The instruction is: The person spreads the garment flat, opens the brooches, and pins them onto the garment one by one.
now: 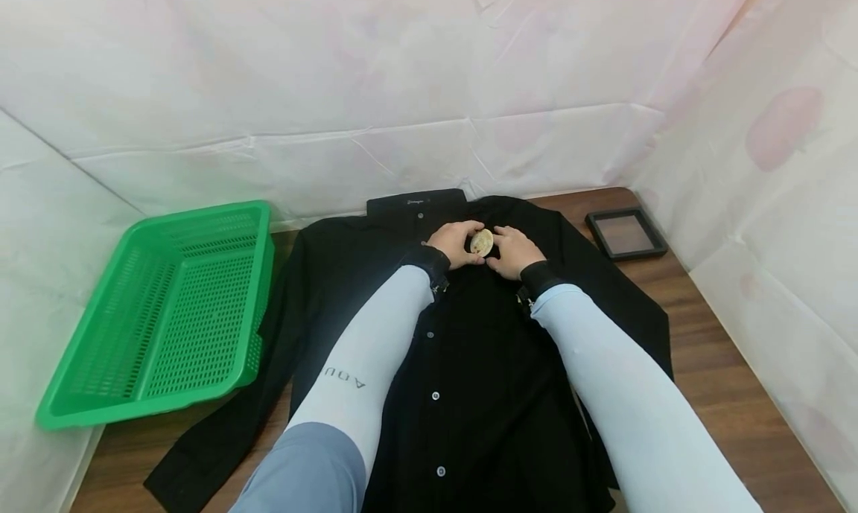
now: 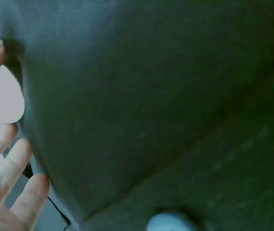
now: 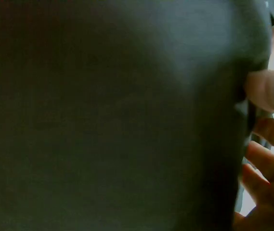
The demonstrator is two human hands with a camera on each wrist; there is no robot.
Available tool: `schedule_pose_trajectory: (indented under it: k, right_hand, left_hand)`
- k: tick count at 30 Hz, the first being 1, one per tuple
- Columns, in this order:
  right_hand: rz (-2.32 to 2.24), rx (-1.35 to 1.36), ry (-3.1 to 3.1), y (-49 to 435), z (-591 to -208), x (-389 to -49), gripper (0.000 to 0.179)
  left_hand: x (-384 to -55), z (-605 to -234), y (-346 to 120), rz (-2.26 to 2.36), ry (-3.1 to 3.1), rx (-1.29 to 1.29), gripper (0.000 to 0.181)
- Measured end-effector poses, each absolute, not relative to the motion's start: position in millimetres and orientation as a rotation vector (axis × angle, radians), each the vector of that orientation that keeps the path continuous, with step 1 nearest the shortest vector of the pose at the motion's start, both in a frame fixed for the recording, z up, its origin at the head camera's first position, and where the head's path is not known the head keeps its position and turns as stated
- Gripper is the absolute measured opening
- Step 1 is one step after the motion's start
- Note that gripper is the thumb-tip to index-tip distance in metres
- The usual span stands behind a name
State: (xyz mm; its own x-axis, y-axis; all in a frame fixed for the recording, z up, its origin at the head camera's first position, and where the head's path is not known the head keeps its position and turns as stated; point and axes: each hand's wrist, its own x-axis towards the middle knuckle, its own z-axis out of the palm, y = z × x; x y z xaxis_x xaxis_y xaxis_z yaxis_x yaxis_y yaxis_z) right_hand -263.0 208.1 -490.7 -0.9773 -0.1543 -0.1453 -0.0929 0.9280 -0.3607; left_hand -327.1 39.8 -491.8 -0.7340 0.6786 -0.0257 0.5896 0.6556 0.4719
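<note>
A black button-up shirt [image 1: 462, 394] lies spread front up, its collar toward the back wall. Over its upper chest is a small round gold-coloured disc [image 1: 481, 243], like a badge, with a pattern too small to make out. My left hand [image 1: 457, 243] holds the disc's left edge between thumb and fingers. From the other side, my right hand [image 1: 515, 252] has curled fingers at its right edge. In the left wrist view the disc [image 2: 3, 98] shows pale between thumb and fingers. Dark cloth [image 3: 103, 115] fills most of the right wrist view, with blurred fingers [image 3: 267, 159] at its right.
A green plastic basket [image 1: 251, 327] stands at the left, by the shirt's sleeve. At the back right, a small black-framed case [image 1: 626, 255] lies on the wooden table [image 1: 724, 379]. Pale sheeting [image 1: 375, 66] hangs behind and along both sides.
</note>
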Motion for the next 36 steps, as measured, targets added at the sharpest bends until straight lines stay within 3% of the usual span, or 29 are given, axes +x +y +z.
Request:
schedule_pose_trajectory:
  k: [25, 31, 36]
  right_hand:
    - [-0.499, -0.223, 2.780, 225, -488, -264, 0.074]
    - [-0.452, -0.238, 2.790, 228, -493, -266, 0.076]
    - [-0.401, -0.237, 2.783, 234, -492, -264, 0.080]
  left_hand:
    - [-318, -486, 45, 0.383, 2.820, 0.937, 0.052]
    - [-322, -489, 31, 0.347, 2.808, 0.939, 0.059]
    - [-325, -492, 8, 0.182, 2.765, 0.915, 0.079]
